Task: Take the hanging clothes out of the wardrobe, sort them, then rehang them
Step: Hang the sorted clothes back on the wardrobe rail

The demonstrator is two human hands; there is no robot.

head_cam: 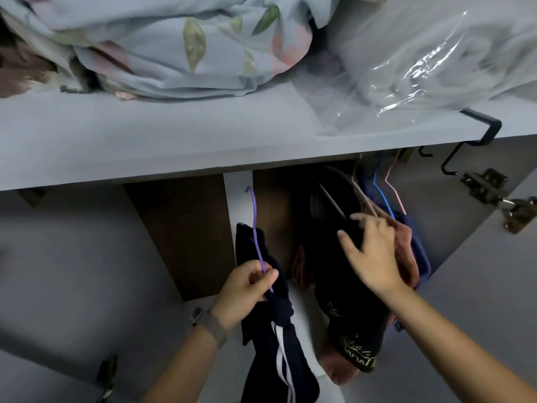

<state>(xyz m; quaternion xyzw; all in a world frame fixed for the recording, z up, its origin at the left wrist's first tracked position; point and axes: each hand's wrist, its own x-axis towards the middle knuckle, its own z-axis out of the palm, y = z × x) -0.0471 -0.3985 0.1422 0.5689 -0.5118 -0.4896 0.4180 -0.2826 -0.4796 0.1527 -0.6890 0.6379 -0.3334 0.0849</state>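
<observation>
Clothes (pixel 345 266) hang bunched on several hangers beyond the right hand (pixel 370 257), whose fingers are spread flat against the black garment with yellow print, gripping nothing. The left hand (pixel 247 289) pinches the stem of a purple hanger (pixel 257 228) carrying a dark navy garment with white stripes (pixel 273 338), held off the rail just left of the hanging bunch. That garment sits crumpled around the hanger and could, I think, slip off if the stem tilts further. Pulling one piece from the packed bunch may drag its neighbours, since the blue hanger (pixel 380 193) and pink hanger (pixel 393 187) crowd close behind the right hand's fingertips. Fabrics look soft, dark and heavily folded.
</observation>
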